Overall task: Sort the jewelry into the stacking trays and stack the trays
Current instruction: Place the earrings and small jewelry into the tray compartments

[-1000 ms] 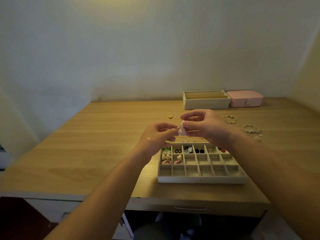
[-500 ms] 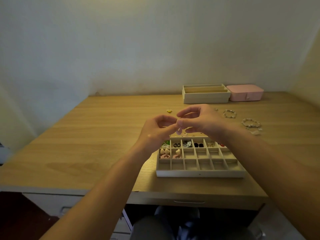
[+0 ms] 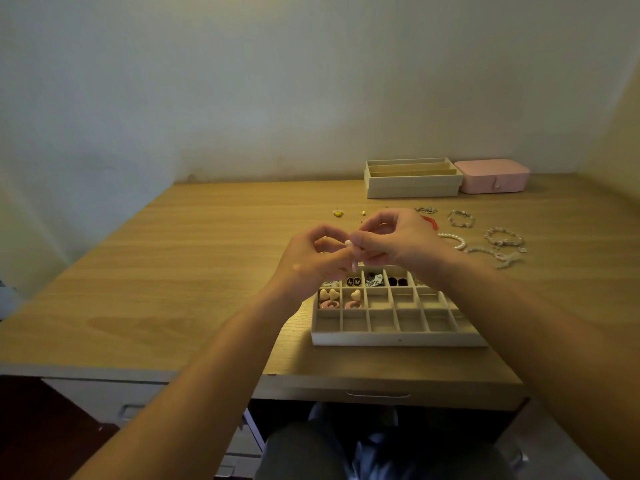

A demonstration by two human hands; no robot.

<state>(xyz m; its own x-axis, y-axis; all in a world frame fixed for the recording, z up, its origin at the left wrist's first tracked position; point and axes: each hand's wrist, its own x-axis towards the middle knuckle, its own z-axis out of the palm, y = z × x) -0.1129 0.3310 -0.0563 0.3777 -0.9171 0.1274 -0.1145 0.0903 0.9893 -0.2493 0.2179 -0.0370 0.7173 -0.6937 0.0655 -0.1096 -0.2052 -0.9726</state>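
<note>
Pink and small, the earring (image 3: 348,243) had turned edge-on between my left hand (image 3: 311,263) and right hand (image 3: 398,244), both pinching it just above the far row of the divided tray (image 3: 398,338) on the bench (image 3: 207,271), so dropping it into a cell seemed next.

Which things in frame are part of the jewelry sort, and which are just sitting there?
In the job:
- pale pink piece, pinched between left hand and right hand
- grid tray, partly filled
- slotted tray at the back
- loose bracelets and yellow piece on the desk

Lying about:
- closed pink box
- desk drawer
</note>
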